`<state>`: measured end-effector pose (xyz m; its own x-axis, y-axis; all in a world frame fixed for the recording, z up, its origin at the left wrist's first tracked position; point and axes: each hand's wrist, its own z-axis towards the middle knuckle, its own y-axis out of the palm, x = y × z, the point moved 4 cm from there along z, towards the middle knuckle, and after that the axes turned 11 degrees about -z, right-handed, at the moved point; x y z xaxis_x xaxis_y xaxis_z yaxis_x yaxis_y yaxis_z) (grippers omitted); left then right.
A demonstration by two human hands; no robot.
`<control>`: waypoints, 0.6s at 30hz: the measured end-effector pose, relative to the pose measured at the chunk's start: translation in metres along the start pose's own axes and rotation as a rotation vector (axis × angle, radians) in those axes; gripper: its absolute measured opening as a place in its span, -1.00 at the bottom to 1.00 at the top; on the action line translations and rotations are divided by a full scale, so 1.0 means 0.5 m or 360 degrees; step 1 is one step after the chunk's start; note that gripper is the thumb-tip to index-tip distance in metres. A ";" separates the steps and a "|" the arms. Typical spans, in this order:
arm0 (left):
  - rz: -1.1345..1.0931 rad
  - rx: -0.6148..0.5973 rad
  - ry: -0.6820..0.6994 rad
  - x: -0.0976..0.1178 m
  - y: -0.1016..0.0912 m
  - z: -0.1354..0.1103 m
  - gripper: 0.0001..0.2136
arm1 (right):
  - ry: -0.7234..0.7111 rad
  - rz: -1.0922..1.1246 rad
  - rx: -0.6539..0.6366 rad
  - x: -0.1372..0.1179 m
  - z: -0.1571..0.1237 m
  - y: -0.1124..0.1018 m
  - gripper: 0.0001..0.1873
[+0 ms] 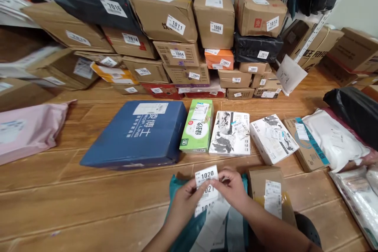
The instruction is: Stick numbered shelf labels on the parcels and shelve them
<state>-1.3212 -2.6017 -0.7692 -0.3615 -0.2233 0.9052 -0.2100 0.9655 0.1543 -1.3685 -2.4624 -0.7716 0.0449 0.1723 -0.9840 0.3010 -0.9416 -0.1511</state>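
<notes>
Both hands meet low in the middle of the view, over a teal mailer bag [183, 228] lying on the wooden floor. My left hand [184, 201] and my right hand [233, 189] pinch a strip of white number labels [206, 189]; the top one reads 1020. Fingers of both hands are closed on the strip. A small brown box [270, 193] with a white shipping label lies just right of my right hand.
A row of parcels lies ahead: a big blue box [138, 134], a green box [197, 126], two white printed boxes [230, 133], a brown box [307, 143], white bags [333, 138]. Numbered cartons [177, 27] are stacked behind. A pink mailer [29, 130] lies at left.
</notes>
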 end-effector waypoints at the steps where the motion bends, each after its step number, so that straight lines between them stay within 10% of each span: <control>1: 0.0055 -0.0040 -0.0033 0.001 0.001 -0.007 -0.55 | 0.0036 0.0049 0.0034 0.004 -0.004 -0.010 -0.59; 13: 0.0269 0.0056 -0.0150 -0.004 0.038 -0.027 -0.48 | 0.0047 -0.0119 -0.0222 0.057 -0.072 -0.035 -0.64; 18: 0.0772 0.0165 0.0086 0.010 0.027 -0.019 -0.53 | 0.0210 -0.0496 -0.1016 0.107 -0.231 -0.177 -0.69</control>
<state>-1.3170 -2.5882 -0.7589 -0.3931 0.2582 0.8825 -0.1192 0.9373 -0.3274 -1.2826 -2.3366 -0.8000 -0.0313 0.4766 -0.8785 0.8145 -0.4973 -0.2988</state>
